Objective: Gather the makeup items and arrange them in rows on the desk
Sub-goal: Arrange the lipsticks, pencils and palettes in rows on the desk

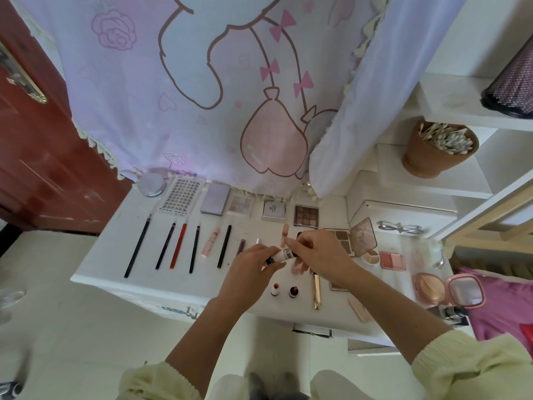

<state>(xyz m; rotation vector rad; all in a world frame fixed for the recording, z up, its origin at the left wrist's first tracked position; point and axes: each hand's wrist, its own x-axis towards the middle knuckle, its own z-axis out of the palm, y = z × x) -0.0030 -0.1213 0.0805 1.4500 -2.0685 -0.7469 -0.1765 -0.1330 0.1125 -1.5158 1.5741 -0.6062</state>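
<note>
Both hands meet over the smooth white desk (pixel 115 249): the left hand (pixel 248 269) and right hand (pixel 320 255) pinch opposite ends of a small white cylindrical tube (pixel 281 255), held above slim pencils (pixel 178 246) lying in a row.

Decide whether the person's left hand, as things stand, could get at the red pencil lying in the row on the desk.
Probably not yet: the left hand shares a small white tube with the right hand. Otherwise the red pencil lies uncovered to its left.
</note>
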